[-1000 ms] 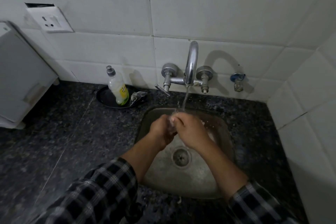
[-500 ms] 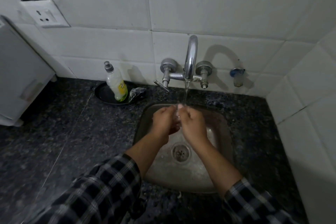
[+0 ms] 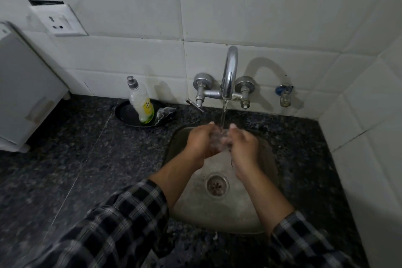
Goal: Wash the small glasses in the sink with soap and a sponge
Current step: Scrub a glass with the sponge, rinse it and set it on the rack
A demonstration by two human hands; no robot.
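Note:
Over the steel sink [image 3: 245,213], my left hand [image 3: 201,142] and my right hand [image 3: 243,146] both grip a small clear glass [image 3: 219,140] between them. Water runs from the chrome tap [image 3: 229,72] straight onto the glass. The glass is blurred and mostly hidden by my fingers. A soap bottle [image 3: 141,102] stands on a black dish [image 3: 125,114] at the back left, with a dark scrubber [image 3: 165,113] beside it on the dish.
Dark granite counter [image 3: 76,159] surrounds the sink. A white appliance [image 3: 24,93] sits at the far left. White tiled walls close in behind and on the right. A small valve [image 3: 283,93] sticks out of the back wall right of the tap.
My hands have drawn slightly apart and risen closer to the spout, so the glass shows between them under the stream. The camera view shifted a little.

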